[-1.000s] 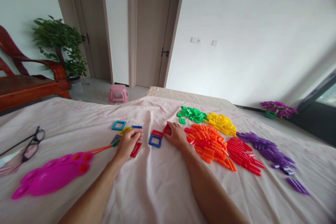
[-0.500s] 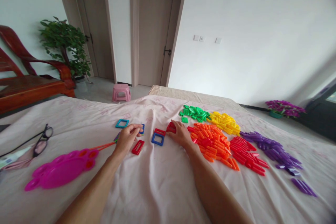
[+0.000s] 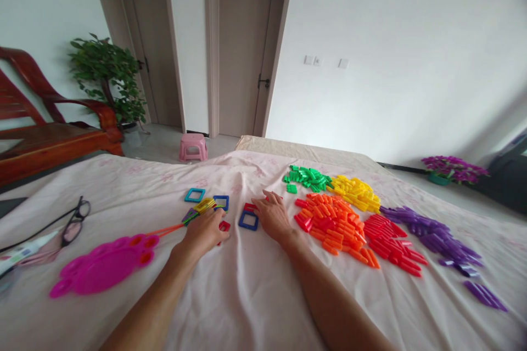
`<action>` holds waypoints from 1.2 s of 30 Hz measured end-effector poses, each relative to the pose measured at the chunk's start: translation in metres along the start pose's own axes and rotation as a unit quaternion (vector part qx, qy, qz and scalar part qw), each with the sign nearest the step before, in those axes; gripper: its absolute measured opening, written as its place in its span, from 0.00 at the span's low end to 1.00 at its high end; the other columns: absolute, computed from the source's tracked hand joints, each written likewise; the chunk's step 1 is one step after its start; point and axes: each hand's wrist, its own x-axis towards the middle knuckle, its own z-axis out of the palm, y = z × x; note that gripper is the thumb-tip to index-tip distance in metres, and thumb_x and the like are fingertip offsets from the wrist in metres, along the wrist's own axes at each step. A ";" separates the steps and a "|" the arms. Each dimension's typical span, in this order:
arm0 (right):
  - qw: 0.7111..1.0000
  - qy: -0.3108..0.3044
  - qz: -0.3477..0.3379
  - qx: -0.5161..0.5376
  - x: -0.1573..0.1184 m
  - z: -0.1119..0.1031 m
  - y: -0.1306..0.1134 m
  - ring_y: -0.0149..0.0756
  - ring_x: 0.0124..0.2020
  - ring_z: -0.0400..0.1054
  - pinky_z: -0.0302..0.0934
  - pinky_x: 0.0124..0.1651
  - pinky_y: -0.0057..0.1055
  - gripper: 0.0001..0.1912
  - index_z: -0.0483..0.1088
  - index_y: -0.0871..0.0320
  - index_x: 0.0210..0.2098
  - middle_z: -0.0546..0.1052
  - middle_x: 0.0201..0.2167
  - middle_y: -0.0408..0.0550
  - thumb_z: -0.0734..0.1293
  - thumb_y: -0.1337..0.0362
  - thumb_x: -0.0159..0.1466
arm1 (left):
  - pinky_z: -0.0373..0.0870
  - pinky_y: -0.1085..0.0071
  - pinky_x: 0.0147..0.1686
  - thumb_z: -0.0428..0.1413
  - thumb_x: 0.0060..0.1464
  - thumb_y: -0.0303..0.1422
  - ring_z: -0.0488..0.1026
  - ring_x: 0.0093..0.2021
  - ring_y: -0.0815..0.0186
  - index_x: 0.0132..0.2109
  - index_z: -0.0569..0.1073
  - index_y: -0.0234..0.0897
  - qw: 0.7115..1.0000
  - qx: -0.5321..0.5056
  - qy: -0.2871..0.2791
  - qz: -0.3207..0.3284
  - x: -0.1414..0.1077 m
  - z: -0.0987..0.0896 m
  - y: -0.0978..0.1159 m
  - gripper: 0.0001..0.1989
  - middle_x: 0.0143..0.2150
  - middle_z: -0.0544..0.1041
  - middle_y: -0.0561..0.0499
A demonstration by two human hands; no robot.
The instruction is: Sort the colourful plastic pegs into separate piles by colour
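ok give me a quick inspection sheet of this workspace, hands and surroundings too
surface: pale patterned cloth, creased
things at hand: red piece by the left hand; dark blue frame beside the right hand; teal frame farther off
hands: left at the red piece, grip unclear; right palm down, any grip hidden
clutter: magenta tray, glasses, heaps of coloured pieces
cables: nothing seen
surroundings: wooden chair, potted plant, pink stool, doors
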 end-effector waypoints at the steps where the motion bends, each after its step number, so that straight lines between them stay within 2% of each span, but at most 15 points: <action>1: 1.000 -0.011 -0.001 -0.008 0.000 0.000 0.000 0.45 0.64 0.53 0.43 0.64 0.43 0.18 0.70 0.53 0.56 0.78 0.48 0.51 0.61 0.64 0.68 | 0.63 0.68 0.38 0.60 0.41 0.34 0.76 0.45 0.54 0.47 0.75 0.38 1.000 0.004 -0.015 -0.008 -0.001 -0.002 0.003 0.22 0.46 0.79 0.41; 4: 0.999 -0.027 -0.002 -0.020 0.001 -0.002 0.002 0.45 0.62 0.56 0.43 0.64 0.42 0.18 0.69 0.55 0.56 0.77 0.48 0.53 0.62 0.61 0.68 | 0.61 0.69 0.34 0.61 0.40 0.34 0.76 0.39 0.56 0.44 0.75 0.37 0.998 -0.023 -0.048 -0.039 -0.002 -0.006 0.006 0.20 0.39 0.80 0.45; 8: 1.000 -0.020 0.001 0.007 0.002 -0.007 0.001 0.43 0.53 0.62 0.49 0.59 0.38 0.19 0.71 0.54 0.55 0.77 0.45 0.52 0.67 0.60 0.65 | 0.56 0.69 0.30 0.63 0.37 0.34 0.72 0.31 0.59 0.29 0.73 0.38 0.991 -0.123 -0.030 -0.053 0.002 -0.006 0.002 0.09 0.26 0.75 0.50; 10: 0.999 -0.013 0.001 0.030 0.002 -0.009 0.000 0.41 0.49 0.64 0.51 0.56 0.36 0.16 0.73 0.53 0.51 0.77 0.41 0.50 0.67 0.61 0.64 | 0.56 0.69 0.30 0.62 0.39 0.36 0.71 0.29 0.61 0.26 0.71 0.38 0.984 -0.171 -0.015 -0.056 0.006 -0.003 -0.002 0.08 0.23 0.73 0.52; 13: 0.997 0.023 0.020 0.067 0.003 -0.011 -0.004 0.40 0.45 0.66 0.53 0.52 0.35 0.09 0.77 0.53 0.43 0.77 0.37 0.49 0.66 0.63 0.65 | 0.60 0.70 0.31 0.57 0.46 0.41 0.72 0.30 0.62 0.28 0.72 0.38 0.964 -0.255 0.018 -0.069 0.014 0.002 -0.004 0.11 0.26 0.74 0.51; 16: 0.981 0.086 0.074 0.159 0.005 -0.013 -0.013 0.38 0.42 0.68 0.57 0.48 0.33 0.08 0.78 0.54 0.40 0.78 0.37 0.48 0.66 0.67 0.64 | 0.63 0.71 0.30 0.52 0.52 0.46 0.73 0.32 0.63 0.34 0.72 0.37 0.936 -0.337 0.042 -0.094 0.018 0.009 0.000 0.16 0.30 0.77 0.49; 21: 0.894 0.109 0.140 0.411 0.010 -0.012 -0.031 0.35 0.34 0.70 0.61 0.38 0.29 0.08 0.78 0.57 0.38 0.79 0.34 0.47 0.70 0.64 0.58 | 0.65 0.74 0.24 0.51 0.53 0.49 0.76 0.32 0.63 0.46 0.72 0.34 0.888 -0.437 0.053 -0.131 0.015 0.020 0.010 0.23 0.37 0.79 0.45; 25: 0.804 0.033 0.166 0.570 0.009 -0.009 -0.039 0.31 0.26 0.66 0.57 0.29 0.26 0.12 0.77 0.60 0.36 0.77 0.26 0.44 0.70 0.60 0.56 | 0.63 0.75 0.21 0.55 0.50 0.48 0.76 0.30 0.63 0.43 0.74 0.34 0.875 -0.463 0.064 -0.129 0.014 0.028 0.014 0.22 0.33 0.79 0.46; 28: 0.758 0.017 0.191 0.624 0.007 -0.008 -0.044 0.29 0.24 0.64 0.54 0.27 0.25 0.12 0.77 0.60 0.34 0.76 0.23 0.43 0.71 0.59 0.53 | 0.61 0.75 0.19 0.56 0.49 0.48 0.75 0.28 0.62 0.40 0.75 0.34 0.872 -0.471 0.066 -0.115 0.014 0.031 0.014 0.21 0.29 0.79 0.47; 30: 0.736 0.045 0.204 0.644 0.007 -0.011 -0.047 0.28 0.25 0.64 0.54 0.27 0.24 0.12 0.77 0.60 0.33 0.76 0.24 0.43 0.72 0.60 0.52 | 0.63 0.74 0.21 0.56 0.50 0.48 0.76 0.29 0.62 0.42 0.75 0.34 0.870 -0.475 0.076 -0.110 0.015 0.032 0.013 0.21 0.31 0.80 0.46; 32: 0.702 0.084 0.204 0.677 0.008 -0.018 -0.051 0.27 0.25 0.63 0.53 0.27 0.24 0.11 0.77 0.59 0.33 0.75 0.25 0.42 0.72 0.60 0.52 | 0.65 0.73 0.23 0.55 0.51 0.47 0.77 0.31 0.61 0.44 0.75 0.35 0.870 -0.474 0.091 -0.105 0.015 0.031 0.011 0.21 0.34 0.80 0.46; 35: 0.645 0.110 0.187 0.733 0.009 -0.030 -0.055 0.25 0.23 0.60 0.52 0.27 0.24 0.10 0.76 0.58 0.32 0.74 0.25 0.41 0.73 0.60 0.52 | 0.68 0.72 0.28 0.58 0.48 0.44 0.77 0.32 0.62 0.39 0.76 0.36 0.873 -0.466 0.109 -0.091 0.015 0.028 0.009 0.16 0.34 0.80 0.47; 36: 0.638 0.104 0.185 0.740 0.010 -0.033 -0.056 0.25 0.23 0.59 0.52 0.27 0.24 0.11 0.76 0.58 0.32 0.73 0.25 0.41 0.73 0.59 0.52 | 0.68 0.72 0.30 0.59 0.48 0.43 0.77 0.33 0.62 0.38 0.76 0.36 0.873 -0.466 0.113 -0.086 0.015 0.027 0.010 0.16 0.34 0.80 0.47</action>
